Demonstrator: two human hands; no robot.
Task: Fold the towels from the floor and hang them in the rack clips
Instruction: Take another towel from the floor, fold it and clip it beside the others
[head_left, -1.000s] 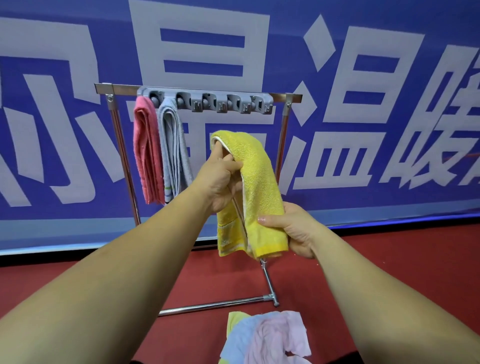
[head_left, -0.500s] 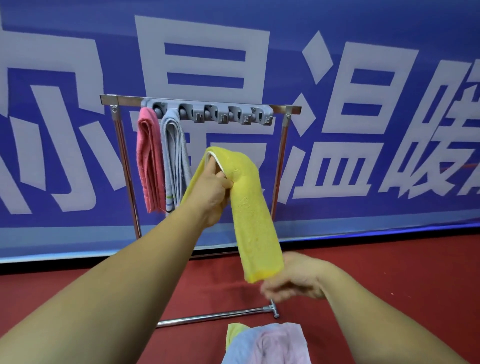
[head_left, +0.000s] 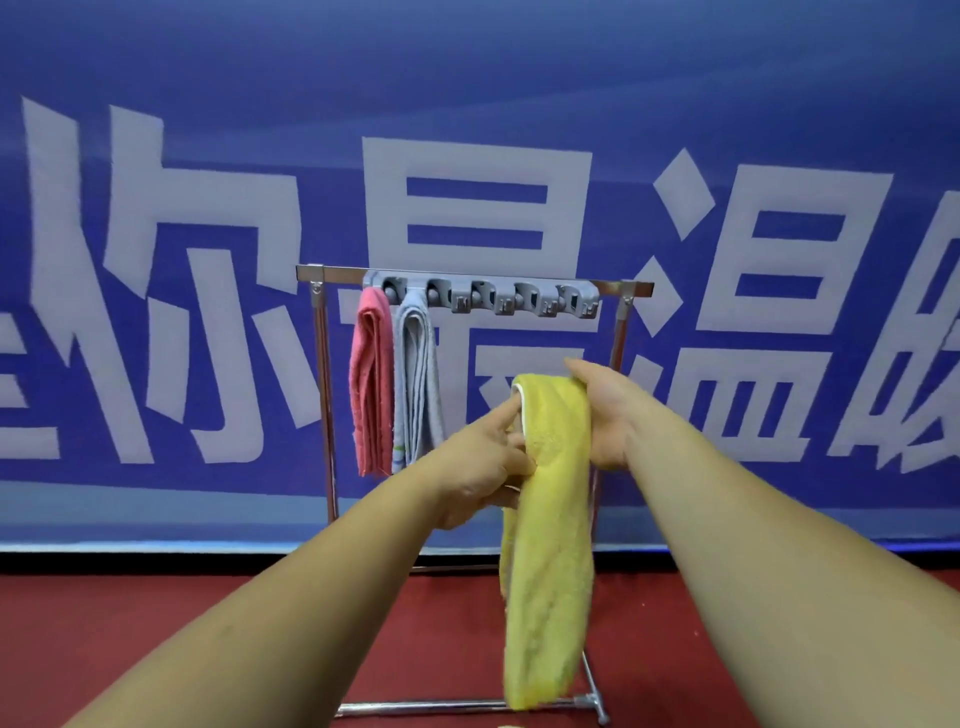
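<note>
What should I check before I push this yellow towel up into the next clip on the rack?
1. Grip on the towel: ok. The left hand and the right hand both hold the yellow towel near its top fold.
2. Towel folded: ok. It hangs as one long narrow strip.
3. Free clip: ok. The clip bar shows open clips to the right of the grey towel.
4. Towel at clip height: not ok. Its top fold sits well below the bar.
5. Hung towels secure: ok. The pink towel and the grey one hang straight from their clips.
6. Rack steady: cannot tell. Only part of its base bar shows.
</note>
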